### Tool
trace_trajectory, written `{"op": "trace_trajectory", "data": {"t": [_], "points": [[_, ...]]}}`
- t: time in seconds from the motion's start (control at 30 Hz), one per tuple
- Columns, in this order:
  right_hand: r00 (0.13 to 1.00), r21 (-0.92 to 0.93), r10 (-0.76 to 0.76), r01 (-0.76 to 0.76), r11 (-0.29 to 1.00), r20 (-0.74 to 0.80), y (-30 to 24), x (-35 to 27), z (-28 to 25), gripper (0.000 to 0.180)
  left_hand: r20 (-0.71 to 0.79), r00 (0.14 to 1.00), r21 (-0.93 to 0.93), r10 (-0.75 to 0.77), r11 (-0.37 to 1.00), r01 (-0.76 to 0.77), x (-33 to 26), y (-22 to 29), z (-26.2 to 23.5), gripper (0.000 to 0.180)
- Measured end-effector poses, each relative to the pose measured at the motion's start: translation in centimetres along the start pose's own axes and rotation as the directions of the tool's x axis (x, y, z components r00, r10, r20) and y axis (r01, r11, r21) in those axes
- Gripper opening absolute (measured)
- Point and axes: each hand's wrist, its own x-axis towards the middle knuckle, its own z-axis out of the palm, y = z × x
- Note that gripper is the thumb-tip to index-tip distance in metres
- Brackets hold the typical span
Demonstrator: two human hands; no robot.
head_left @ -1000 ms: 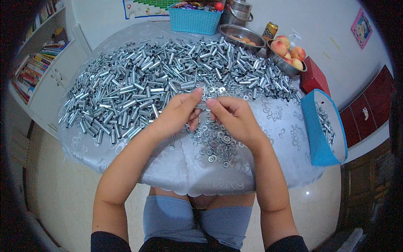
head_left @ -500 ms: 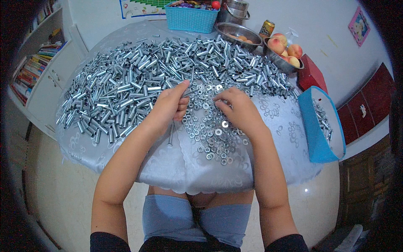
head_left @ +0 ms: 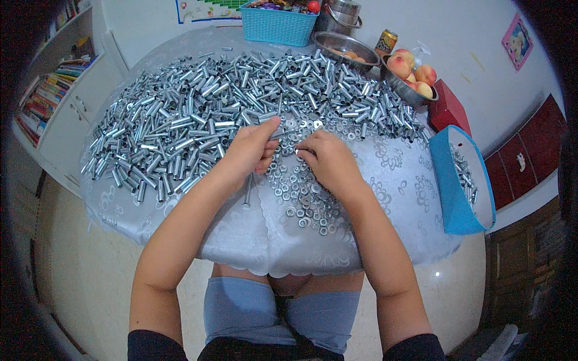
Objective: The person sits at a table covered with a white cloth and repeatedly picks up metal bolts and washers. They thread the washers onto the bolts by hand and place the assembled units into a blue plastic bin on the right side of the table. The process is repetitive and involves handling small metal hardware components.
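Observation:
My left hand (head_left: 248, 147) is closed around a long thin bolt (head_left: 247, 194), its head sticking out below the fist and its shaft showing above the thumb. Just to the right, over the scattered nuts and washers (head_left: 296, 188), my right hand (head_left: 330, 161) has thumb and forefinger drawn together. Whatever lies between those fingertips is too small to make out. A wide heap of short metal tubes (head_left: 180, 123) covers the tabletop beyond and left of both hands.
The silvery tablecloth (head_left: 400, 198) drapes over a round table. On the right stand a blue fabric bin (head_left: 460, 207) with metal parts inside, and a red box (head_left: 448, 108). Farther back are a bowl of peaches (head_left: 409, 90), a can (head_left: 386, 42), a metal basin (head_left: 337, 43) and a blue basket (head_left: 278, 27).
My right hand has moved left, closer to my left hand, and its fingers have drawn together. My left hand keeps hold of the bolt, shifting slightly to the right in the picture.

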Motion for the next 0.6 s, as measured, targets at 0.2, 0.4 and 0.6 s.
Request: {"op": "trace_trajectory", "data": {"t": [0.2, 0.4, 0.6], "points": [[0.998, 0.085, 0.043, -0.04, 0.996, -0.038, -0.5, -0.1, -0.7, 0.013, -0.061, 0.998, 0.058, -0.005, 0.998, 0.008, -0.1, -0.1, 0.6, 0.04], [0.954, 0.574, 0.245, -0.105, 0.812, -0.172, -2.1, 0.4, -2.0, 0.015, -0.033, 0.999, 0.067, -0.003, 0.998, 0.005, -0.1, -0.2, 0.3, 0.038], [0.948, 0.555, 0.122, 0.064, 0.829, -0.293, -2.9, 0.3, -1.4, 0.013, -0.001, 1.0, 0.097, 0.015, 0.995, -0.014, 0.4, -0.9, 0.0, 0.044]]}}
